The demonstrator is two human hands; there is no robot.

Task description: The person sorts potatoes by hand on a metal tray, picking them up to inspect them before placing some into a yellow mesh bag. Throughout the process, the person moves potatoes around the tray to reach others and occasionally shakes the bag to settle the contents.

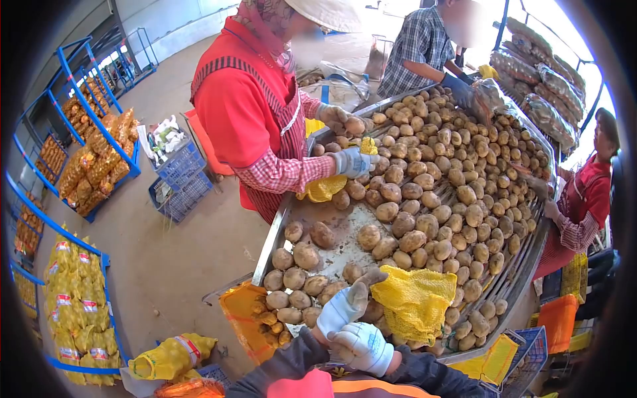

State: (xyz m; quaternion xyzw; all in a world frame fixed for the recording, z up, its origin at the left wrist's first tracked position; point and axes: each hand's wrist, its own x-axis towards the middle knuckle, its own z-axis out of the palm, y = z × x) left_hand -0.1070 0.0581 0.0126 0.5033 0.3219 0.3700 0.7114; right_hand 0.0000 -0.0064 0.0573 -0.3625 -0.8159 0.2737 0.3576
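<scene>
My left hand (344, 310), in a pale blue work glove with dirty grey fingertips, reaches over the near end of the sorting table with its fingers stretched out and nothing in them. Crossing at its wrist, my right hand (365, 347) is gloved too, its fingers closed at the cuff of the left glove. Just right of my left fingertips lies a yellow mesh bag (415, 302), crumpled on the potatoes. Loose potatoes (305, 255) sit left of my hands, and a large heap (431, 192) spreads across the table beyond.
An orange sack (242, 315) with potatoes hangs at the table's left edge (265, 255). Across from me, a person in red (242, 113) handles potatoes and a yellow bag. Two other people work at the far and right sides. Filled sacks (83, 298) stand on blue racks at left.
</scene>
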